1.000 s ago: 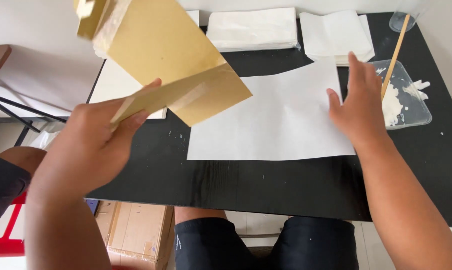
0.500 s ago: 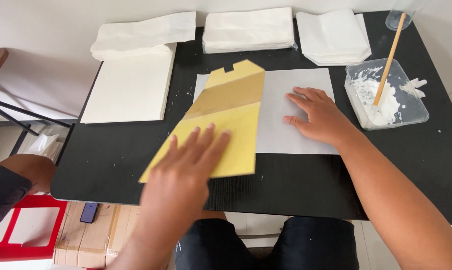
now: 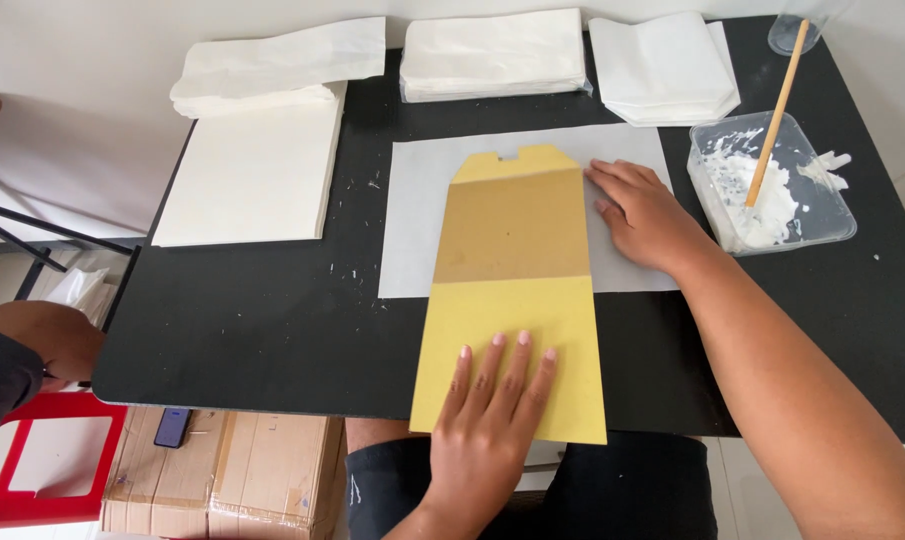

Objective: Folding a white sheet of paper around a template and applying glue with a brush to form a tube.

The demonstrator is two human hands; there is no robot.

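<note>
Yellow paper envelope lies flat on a white sheet; left hand presses its lower end, right hand rests open-palmed beside it, neither gripping

Craft workshop, paper stacks, paste tub, black worktable

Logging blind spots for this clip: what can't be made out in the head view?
- Yellow envelope: the left hand covers part of its lower panel.
- White sheet: its middle is under the envelope, and the right hand covers part of it.
- Clear cup: cut by the top edge.
- Phone: partly behind the table.
</note>
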